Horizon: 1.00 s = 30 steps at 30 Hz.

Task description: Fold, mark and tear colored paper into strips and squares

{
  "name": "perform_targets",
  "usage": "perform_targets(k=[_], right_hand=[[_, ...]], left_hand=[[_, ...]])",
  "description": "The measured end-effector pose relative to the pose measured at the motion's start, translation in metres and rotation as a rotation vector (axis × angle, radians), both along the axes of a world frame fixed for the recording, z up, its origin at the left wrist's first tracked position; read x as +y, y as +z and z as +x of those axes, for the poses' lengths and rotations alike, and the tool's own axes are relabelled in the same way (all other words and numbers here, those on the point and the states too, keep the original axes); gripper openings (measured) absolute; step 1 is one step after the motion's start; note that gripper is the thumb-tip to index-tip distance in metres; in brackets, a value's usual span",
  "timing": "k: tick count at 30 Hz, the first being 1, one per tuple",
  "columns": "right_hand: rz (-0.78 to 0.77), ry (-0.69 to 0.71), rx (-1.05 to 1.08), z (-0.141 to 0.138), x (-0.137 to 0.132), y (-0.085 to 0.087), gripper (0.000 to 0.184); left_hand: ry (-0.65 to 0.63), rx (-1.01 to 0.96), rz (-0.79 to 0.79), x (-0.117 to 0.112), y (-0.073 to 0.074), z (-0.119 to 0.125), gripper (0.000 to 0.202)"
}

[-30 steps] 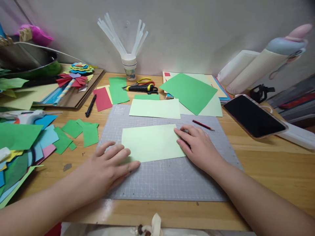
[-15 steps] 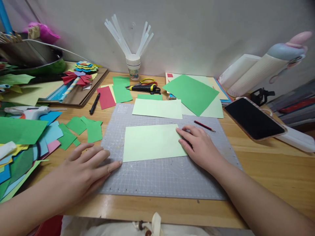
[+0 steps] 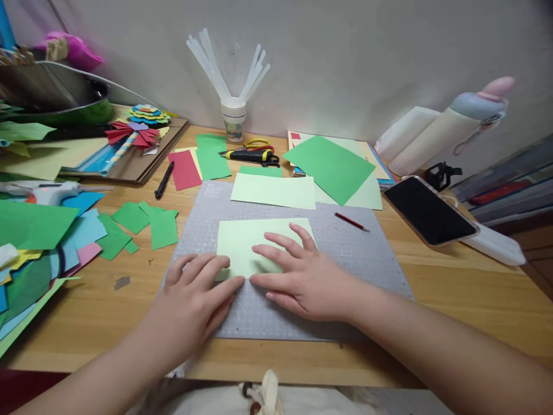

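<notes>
A pale green rectangle of paper (image 3: 239, 239) lies on the grey cutting mat (image 3: 363, 253) in front of me. At its lower left, my left hand (image 3: 194, 294) has its index fingertip on the near edge, the other fingers loosely bent over the left corner. My right hand (image 3: 302, 276) is spread over the paper's right half and hides much of it. The two index fingertips nearly meet at the near edge. Neither hand grips anything. Beyond lies a second pale green strip (image 3: 276, 191); a red and black pencil (image 3: 352, 222) rests to its right.
Green scraps (image 3: 164, 229), a black pen (image 3: 165, 180) and a glue gun (image 3: 43, 190) lie left. Behind are a utility knife (image 3: 250, 155), stacked cups (image 3: 234, 121) holding white sticks, and a green square sheet (image 3: 330, 167). At right stand a phone (image 3: 430, 210) and a bottle (image 3: 440, 135).
My right hand has moved left from the paper's right edge and spread over it. My left hand has moved right along the near edge onto the paper.
</notes>
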State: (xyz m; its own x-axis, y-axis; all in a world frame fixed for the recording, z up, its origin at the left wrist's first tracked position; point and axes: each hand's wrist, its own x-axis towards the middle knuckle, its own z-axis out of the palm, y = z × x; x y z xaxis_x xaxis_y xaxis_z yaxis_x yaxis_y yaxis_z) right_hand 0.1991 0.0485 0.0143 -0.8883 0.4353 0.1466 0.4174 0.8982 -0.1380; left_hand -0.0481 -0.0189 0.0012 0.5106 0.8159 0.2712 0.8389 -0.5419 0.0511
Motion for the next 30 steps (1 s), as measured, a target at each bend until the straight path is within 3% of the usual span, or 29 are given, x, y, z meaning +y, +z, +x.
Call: perform_targets(k=[10,30], right_hand=[[0.028,-0.074,0.024,0.013,-0.005,-0.009,0.024],[0.092,-0.275,-0.039,0.106,-0.011,-0.006,0.027]], left_hand=[[0.018,-0.045,-0.085,0.001,-0.004,-0.005,0.027],[0.03,-0.073,-0.07,0.001,-0.01,-0.009,0.027]])
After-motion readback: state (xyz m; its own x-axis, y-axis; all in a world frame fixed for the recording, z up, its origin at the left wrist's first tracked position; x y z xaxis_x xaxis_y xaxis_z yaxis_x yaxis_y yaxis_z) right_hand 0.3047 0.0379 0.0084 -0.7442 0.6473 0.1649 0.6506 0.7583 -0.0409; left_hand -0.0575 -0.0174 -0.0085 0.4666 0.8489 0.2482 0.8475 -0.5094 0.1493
